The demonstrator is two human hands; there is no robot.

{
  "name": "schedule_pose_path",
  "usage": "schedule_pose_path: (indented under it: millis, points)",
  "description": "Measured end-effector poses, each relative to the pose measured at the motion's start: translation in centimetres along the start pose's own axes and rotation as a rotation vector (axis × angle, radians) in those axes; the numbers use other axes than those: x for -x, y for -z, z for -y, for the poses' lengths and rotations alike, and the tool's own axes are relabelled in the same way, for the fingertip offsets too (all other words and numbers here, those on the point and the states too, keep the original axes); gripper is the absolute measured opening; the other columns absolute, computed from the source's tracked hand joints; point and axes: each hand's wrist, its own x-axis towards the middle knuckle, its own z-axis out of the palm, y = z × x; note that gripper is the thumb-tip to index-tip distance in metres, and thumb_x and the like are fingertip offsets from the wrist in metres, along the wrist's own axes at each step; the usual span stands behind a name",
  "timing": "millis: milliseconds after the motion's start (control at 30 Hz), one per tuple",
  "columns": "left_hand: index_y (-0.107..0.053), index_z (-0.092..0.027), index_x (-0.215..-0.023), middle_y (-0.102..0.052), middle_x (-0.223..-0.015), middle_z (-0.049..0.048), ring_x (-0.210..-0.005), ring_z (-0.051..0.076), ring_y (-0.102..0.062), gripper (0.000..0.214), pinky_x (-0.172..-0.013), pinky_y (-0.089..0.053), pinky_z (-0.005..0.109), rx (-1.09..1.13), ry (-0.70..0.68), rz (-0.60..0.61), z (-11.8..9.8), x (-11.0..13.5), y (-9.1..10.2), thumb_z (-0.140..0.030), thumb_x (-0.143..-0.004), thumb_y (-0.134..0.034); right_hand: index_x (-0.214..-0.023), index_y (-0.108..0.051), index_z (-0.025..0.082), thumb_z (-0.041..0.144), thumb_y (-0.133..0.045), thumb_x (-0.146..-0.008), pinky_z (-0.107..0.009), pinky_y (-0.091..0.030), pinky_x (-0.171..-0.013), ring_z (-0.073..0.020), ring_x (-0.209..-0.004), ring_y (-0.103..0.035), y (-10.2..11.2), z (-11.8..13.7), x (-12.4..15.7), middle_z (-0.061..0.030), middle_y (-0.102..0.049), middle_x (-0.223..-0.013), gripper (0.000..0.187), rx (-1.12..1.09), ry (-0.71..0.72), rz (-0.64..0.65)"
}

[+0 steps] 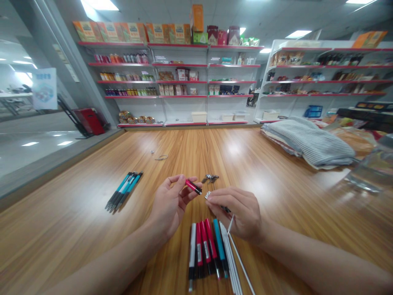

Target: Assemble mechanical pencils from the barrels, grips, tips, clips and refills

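Between the thumb and fingers of my left hand (pixel 170 203) is a pink pen barrel (pixel 193 185) with a black section, its end pointing right. My right hand (pixel 239 209) pinches a small silvery-white pen part (pixel 208 195) just short of that end; the two pieces look apart. Beyond both hands lies a small heap of metal clips (pixel 211 178). Below them are a white pen barrel (pixel 192 250), several pink pen barrels (pixel 205 243) and a blue pen barrel (pixel 220 246) side by side. Thin white refills (pixel 231 262) lie next to these, partly under my right hand.
Several blue and black pens (pixel 124 190) lie together at the left of the wooden table (pixel 76 246). Farther back is a thin ring-like loop (pixel 161 157). Folded striped cloth (pixel 310 141) and a clear container (pixel 373 168) stand at the right. Stocked shelves (pixel 181 82) rise behind.
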Motion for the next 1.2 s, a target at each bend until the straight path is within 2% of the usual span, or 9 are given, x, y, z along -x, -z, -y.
schedule_pose_path:
  millis: [300, 467, 767, 1200]
  points:
    - [-0.046, -0.018, -0.096, -0.069, -0.097, 0.0091, -0.080, 0.023, -0.071, 0.024, -0.059, -0.057, 0.026, -0.069, -0.258, 0.062, -1.1, 1.2, -0.9, -0.024, -0.083, -0.066, -0.091, -0.060, 0.016, 0.005, -0.065, -0.077, -0.026, -0.055, -0.066, -0.0141, -0.075, -0.066, -0.2, 0.1, 0.0, -0.0056, -0.071, -0.086, 0.018, 0.014, -0.007, -0.038]
    - [-0.046, -0.019, -0.095, -0.070, -0.096, 0.0079, -0.077, 0.023, -0.071, 0.028, -0.060, -0.058, 0.030, -0.053, -0.282, 0.062, -1.3, 1.8, -1.4, -0.026, -0.081, -0.069, -0.088, -0.058, 0.017, 0.005, -0.066, -0.076, -0.025, -0.054, -0.062, -0.0135, -0.072, -0.066, 0.0, 0.4, 0.0, -0.0057, -0.071, -0.087, 0.019, 0.031, 0.008, -0.053]
    - [-0.044, -0.019, -0.096, -0.070, -0.096, 0.0084, -0.078, 0.023, -0.071, 0.022, -0.063, -0.058, 0.031, -0.119, -0.317, 0.109, -1.2, 1.9, -1.3, -0.025, -0.086, -0.062, -0.088, -0.058, 0.017, 0.005, -0.066, -0.076, -0.025, -0.054, -0.063, -0.0134, -0.073, -0.066, 0.2, 0.3, 0.0, -0.0053, -0.071, -0.087, 0.018, 0.038, 0.013, -0.040]
    - [-0.046, -0.020, -0.098, -0.069, -0.100, 0.0084, -0.086, 0.026, -0.070, 0.026, -0.065, -0.059, 0.034, -0.037, -0.304, 0.079, -1.3, 2.4, -1.6, -0.024, -0.083, -0.066, -0.091, -0.061, 0.016, 0.011, -0.065, -0.080, -0.027, -0.054, -0.070, -0.0137, -0.076, -0.065, 0.0, 0.2, -0.2, -0.0048, -0.069, -0.083, 0.013, 0.026, -0.090, -0.055]
